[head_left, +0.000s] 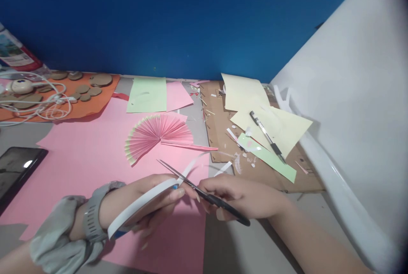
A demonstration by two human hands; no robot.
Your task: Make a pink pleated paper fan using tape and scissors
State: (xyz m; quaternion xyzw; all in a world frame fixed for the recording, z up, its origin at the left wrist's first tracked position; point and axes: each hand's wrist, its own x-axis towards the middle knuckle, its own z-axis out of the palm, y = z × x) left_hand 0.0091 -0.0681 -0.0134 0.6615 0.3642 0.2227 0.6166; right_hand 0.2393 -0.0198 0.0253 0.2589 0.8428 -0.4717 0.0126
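My left hand (156, 199) is closed around a roll of white tape (140, 204), its broad edge facing up and bits of blue showing at the inside. From the roll a white strip (190, 167) runs up and curves away to the right. My right hand (236, 197) grips a pair of scissors (207, 196) by the black handles. Their metal blades point up and left and cross the strip close to my left fingertips. I cannot tell whether the blades have cut into it. Just beyond lies a pleated pink paper fan (159, 134) with a pale green rim.
Pink paper (95, 138) covers the table's left and middle. A phone (19, 172), earphones with a white cable (55, 100) and cardboard discs (100, 80) lie left. Cardboard (219, 138) at right bears cream paper (280, 125), a pen (267, 136), a green strip (270, 159) and scraps.
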